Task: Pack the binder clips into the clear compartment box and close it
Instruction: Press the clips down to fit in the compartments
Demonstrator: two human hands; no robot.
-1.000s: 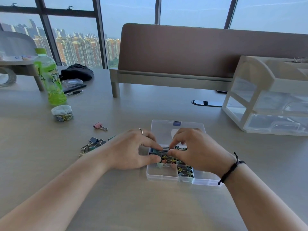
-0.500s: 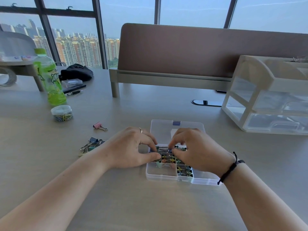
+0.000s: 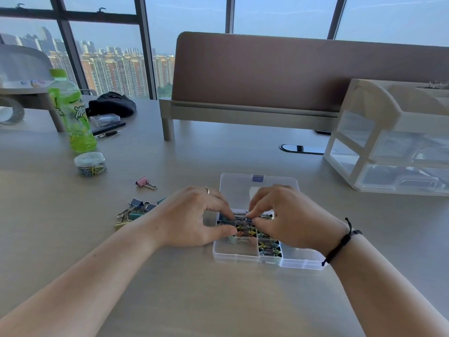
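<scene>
Both hands meet over the open box (image 3: 237,256), where the left hand (image 3: 194,218) and right hand (image 3: 289,218) pinch a blue clip (image 3: 243,218) between curled fingertips in a far compartment (others already hold clips). Loose clips (image 3: 136,211) lie at the box's nine o'clock, a pink clip (image 3: 145,183) at ten.

1. Both forearms are bare, with no sleeves in sight.
2. The left hand (image 3: 192,217) wears a thin gold-coloured ring (image 3: 207,190) on one finger.
3. A black cord bracelet (image 3: 340,242) with a loose knotted end circles the right wrist.
</scene>
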